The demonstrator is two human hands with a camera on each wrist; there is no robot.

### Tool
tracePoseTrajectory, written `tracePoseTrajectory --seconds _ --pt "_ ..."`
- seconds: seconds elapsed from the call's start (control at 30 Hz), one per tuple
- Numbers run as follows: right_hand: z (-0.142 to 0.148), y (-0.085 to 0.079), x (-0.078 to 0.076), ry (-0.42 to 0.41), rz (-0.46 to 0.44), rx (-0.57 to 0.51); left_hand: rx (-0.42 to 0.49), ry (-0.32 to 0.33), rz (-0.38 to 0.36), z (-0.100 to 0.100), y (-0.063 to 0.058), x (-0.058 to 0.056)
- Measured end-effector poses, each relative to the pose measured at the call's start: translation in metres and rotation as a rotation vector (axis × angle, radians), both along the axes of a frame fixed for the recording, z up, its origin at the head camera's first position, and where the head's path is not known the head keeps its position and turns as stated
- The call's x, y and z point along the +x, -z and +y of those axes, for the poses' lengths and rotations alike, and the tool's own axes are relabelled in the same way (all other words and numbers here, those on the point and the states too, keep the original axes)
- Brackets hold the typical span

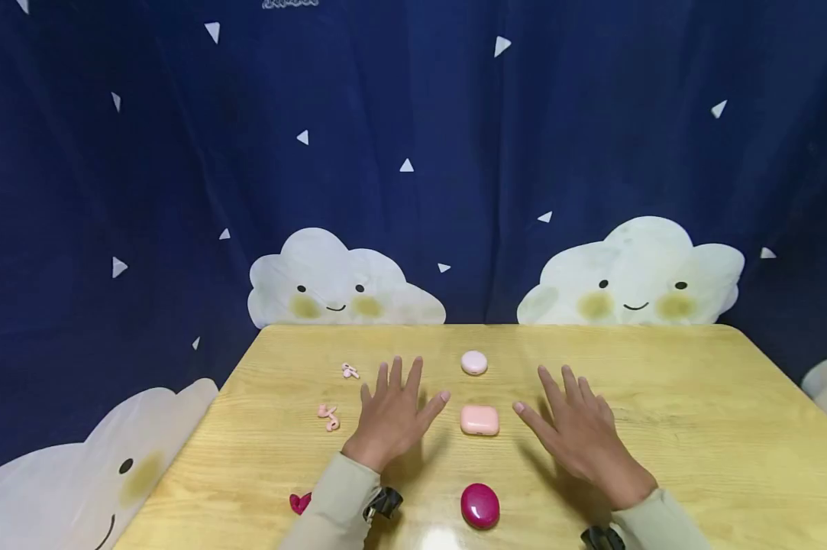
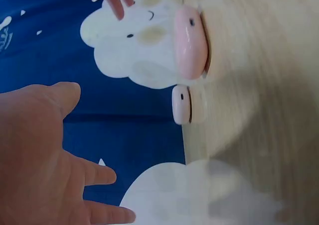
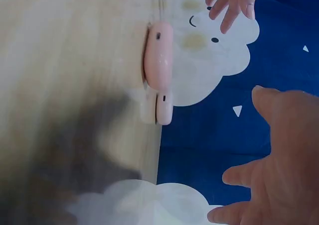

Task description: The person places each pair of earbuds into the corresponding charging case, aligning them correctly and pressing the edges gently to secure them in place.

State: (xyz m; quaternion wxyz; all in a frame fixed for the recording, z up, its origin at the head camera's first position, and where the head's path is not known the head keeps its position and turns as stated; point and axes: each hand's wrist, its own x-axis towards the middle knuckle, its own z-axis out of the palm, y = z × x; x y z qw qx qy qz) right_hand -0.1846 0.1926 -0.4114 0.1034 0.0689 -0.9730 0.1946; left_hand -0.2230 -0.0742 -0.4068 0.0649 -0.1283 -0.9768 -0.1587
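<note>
Left hand (image 1: 392, 422) and right hand (image 1: 579, 437), each grip spread wide, empty, flank three rounded cases (image 1: 479, 420).

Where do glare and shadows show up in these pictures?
Head view: glare on the table near the dark pink case, shadows by the left hand and right hand; both wrist views: soft-edged shadows across the table.

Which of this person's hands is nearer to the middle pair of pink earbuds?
Left. The left hand is just to the right of the middle pair of pink earbuds; the right hand is farther right, beyond the pink rectangular case.
</note>
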Motion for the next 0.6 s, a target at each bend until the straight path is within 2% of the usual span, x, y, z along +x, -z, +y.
tracePoseTrajectory --seconds 0.2,0.4,0.6 --pt "-0.007 -0.001 0.013 -0.054 -0.028 -0.128 0.131 0.036 -0.081 0.002 -0.004 0.016" --pt "-0.012 -0.001 0.022 -0.086 -0.096 -0.254 0.138 0.034 -0.115 0.002 -0.005 0.029" --pt "-0.017 0.000 0.031 -0.098 -0.143 -0.298 0.210 0.103 -0.188 -0.002 -0.004 0.044"
